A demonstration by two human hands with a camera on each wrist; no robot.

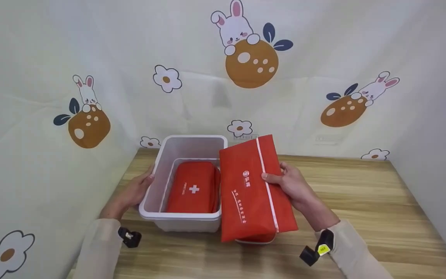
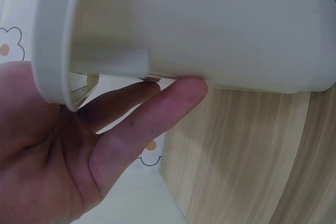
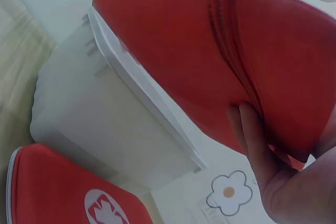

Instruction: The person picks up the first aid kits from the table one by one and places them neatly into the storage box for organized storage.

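Observation:
My right hand (image 1: pixel 296 186) grips the right side of a flat red pouch (image 1: pixel 242 193) with a white stripe and white lettering, thumb on its front face and fingers behind. The pouch hangs tilted beside a white plastic bin (image 1: pixel 153 215). Inside the bin lies a red first aid kit (image 1: pixel 192 178) with a white cross. At the bin's left side is my left hand (image 1: pixel 136 192). In the left wrist view its fairly straight fingers (image 2: pixel 152 119) reach under the rim and touch the outer wall.
Partly hidden under the lifted pouch, another red kit (image 3: pixel 58 187) with pale edging and a white emblem stands on the wooden tabletop (image 1: pixel 362 217) right of the bin. Cloth walls (image 1: pixel 304 108) printed with rabbits and flowers enclose the back and sides.

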